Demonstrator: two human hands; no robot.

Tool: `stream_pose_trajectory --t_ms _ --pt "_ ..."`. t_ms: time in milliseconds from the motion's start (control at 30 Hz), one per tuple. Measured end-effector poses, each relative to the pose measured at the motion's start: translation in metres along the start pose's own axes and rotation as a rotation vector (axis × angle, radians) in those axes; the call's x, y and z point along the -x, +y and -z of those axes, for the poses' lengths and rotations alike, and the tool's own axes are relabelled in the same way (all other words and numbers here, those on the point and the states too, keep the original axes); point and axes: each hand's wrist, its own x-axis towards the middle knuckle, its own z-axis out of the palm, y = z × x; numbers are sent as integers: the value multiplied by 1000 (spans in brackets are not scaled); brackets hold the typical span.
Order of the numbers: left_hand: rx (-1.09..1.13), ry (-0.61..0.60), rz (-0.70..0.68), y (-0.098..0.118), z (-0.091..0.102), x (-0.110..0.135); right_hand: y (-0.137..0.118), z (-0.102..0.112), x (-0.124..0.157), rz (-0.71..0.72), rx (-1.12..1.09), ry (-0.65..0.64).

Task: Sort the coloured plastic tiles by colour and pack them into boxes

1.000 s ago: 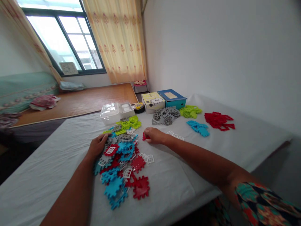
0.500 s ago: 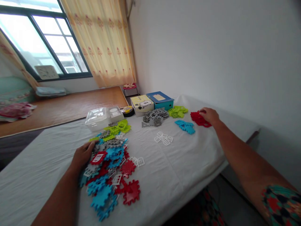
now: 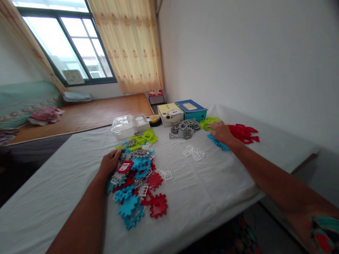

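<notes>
My left hand [image 3: 110,163] rests with its fingers spread flat on the left edge of a mixed pile of red, blue, grey and green toothed plastic tiles [image 3: 137,183]. My right hand [image 3: 221,132] hovers palm down over a small blue tile pile [image 3: 218,143], between a green pile [image 3: 208,122] and a red pile [image 3: 243,133]. I see nothing in that hand; its fingers look loosely stretched. A grey tile pile [image 3: 184,128] lies further left, and several white window pieces [image 3: 194,153] lie in front of it.
A white cloth covers the table [image 3: 212,183]. At its far side stand a clear plastic box [image 3: 127,126], a tape roll [image 3: 155,120], a yellow box [image 3: 171,113] and a blue box [image 3: 192,109]. The wall runs along the right. A wooden platform and a window lie beyond.
My right hand carried a red tile from the mixed pile to the red pile, let it go there, and has now drawn back left over the blue pile. My left hand stayed put.
</notes>
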Motion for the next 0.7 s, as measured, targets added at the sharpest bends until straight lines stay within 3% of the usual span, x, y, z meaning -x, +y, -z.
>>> stream_pose_trajectory --t_ms 167,233,300,400,467,700 --pt "85 8 -23 16 -8 6 -152 -7 11 663 -573 -126" --pt "167 -16 -63 27 -12 10 -199 -10 19 780 -685 -132" --pt "294 -63 -78 37 -15 15 -233 -14 23 773 -741 -126" --pt "458 -121 -60 43 -16 18 -259 -17 21 731 -769 -155" --pt "461 -86 -44 38 -15 17 -263 -15 19 741 -786 -184" --pt "452 111 121 6 -8 8 -248 0 24 526 -941 -99"
